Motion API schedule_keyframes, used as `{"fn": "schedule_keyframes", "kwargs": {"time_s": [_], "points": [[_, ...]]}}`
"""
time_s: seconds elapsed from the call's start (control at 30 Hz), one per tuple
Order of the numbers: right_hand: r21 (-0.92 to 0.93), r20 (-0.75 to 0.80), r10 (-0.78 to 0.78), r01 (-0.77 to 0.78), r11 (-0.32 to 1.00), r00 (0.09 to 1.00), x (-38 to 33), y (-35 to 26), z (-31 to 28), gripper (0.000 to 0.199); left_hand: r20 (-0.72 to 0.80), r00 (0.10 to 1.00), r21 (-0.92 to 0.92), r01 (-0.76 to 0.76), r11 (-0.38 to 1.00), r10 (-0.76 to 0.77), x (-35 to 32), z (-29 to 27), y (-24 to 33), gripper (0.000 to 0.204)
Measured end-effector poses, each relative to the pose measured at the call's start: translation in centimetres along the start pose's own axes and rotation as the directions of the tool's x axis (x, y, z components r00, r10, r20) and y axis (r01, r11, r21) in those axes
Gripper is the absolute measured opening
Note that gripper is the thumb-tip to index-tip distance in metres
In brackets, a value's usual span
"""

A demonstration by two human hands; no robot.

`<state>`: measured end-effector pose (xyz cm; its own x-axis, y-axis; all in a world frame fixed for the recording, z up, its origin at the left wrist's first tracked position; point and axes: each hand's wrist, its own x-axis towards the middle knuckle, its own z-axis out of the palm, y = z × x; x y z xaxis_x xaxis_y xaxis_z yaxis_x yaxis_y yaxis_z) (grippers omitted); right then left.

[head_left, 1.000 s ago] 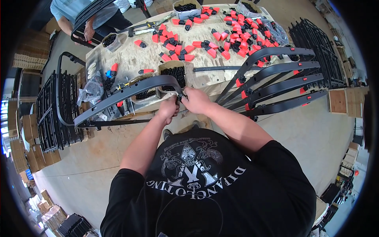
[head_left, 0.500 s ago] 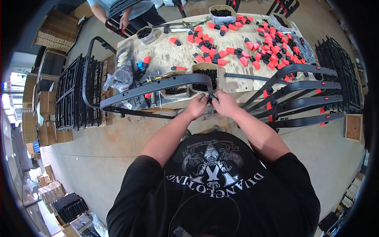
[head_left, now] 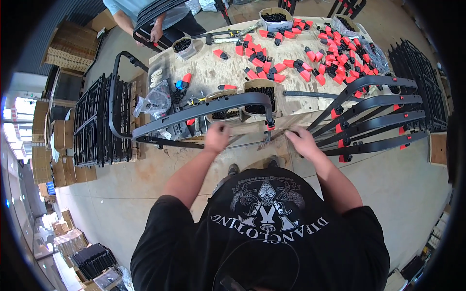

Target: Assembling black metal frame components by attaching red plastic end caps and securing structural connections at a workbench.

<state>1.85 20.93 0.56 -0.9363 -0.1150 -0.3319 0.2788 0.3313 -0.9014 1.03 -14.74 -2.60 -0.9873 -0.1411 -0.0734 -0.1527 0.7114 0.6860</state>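
A dark grey bent tube frame [head_left: 204, 109] rests along the table's near edge, its curved end pointing at me. A small red and black fitting [head_left: 270, 125] sits on that end. My left hand [head_left: 217, 137], left of the fitting and just below a bin of small black parts [head_left: 224, 115], has curled fingers; a dark spot shows between them, too small to name. My right hand [head_left: 302, 142] is right of the fitting, apart from the frame, fingers reaching loosely leftward with nothing clear in them.
Many red and black end pieces [head_left: 335, 58] are scattered over the wooden table [head_left: 204, 72]. Another bin of black parts [head_left: 259, 97] stands near the frame's bend. Several finished-looking frames [head_left: 378, 100] lean at the right. A co-worker's hand [head_left: 156, 33] holds frames across the table.
Both hands have let go of the frame's curved end and moved apart, left hand leftward, right hand rightward. The red fitting there now shows.
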Motion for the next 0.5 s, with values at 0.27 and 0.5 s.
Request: {"fn": "schedule_keyframes", "kwargs": {"time_s": [0.27,0.5], "points": [[-0.039,-0.108,0.533,-0.539,0.841,0.839,-12.8,10.9,1.7,0.036,0.073,0.992,0.508,0.049,0.86,-0.1,10.9,-6.8,-15.5,0.052],[-0.046,-0.277,0.428,-0.456,0.889,0.86,-13.2,6.3,15.8,0.036,0.057,0.984,0.322,0.142,0.936,-0.169,9.0,-10.3,-10.9,0.053]]}}
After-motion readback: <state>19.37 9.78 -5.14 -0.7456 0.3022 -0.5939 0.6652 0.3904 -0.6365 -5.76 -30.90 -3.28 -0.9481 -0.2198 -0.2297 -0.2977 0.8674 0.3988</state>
